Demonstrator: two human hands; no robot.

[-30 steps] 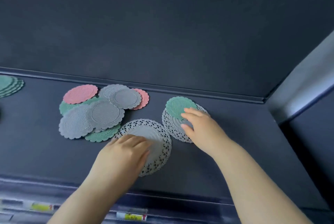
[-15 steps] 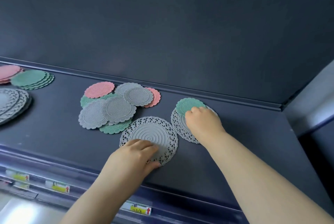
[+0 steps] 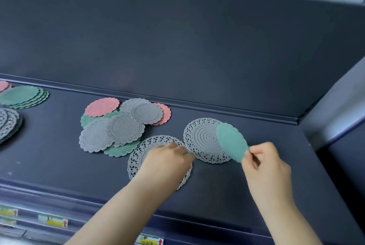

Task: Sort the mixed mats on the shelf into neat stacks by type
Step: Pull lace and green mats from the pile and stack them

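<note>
Right hand (image 3: 264, 167) pinches a tilted green scalloped round mat (image 3: 231, 142) over a grey lace-edged round mat (image 3: 203, 138). Left hand (image 3: 167, 160) lies on a second grey lace-edged mat (image 3: 136, 158) beside it (grip unclear). Beyond that hand, left, sits a mixed heap of ribbed mats (image 3: 122, 128).

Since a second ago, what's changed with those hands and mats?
The right hand has pinched the small green mat and lifted it, tilted, off the far grey lace mat. The left hand still rests on the near grey lace mat. The mixed pile and the green stack lie as before.
</note>
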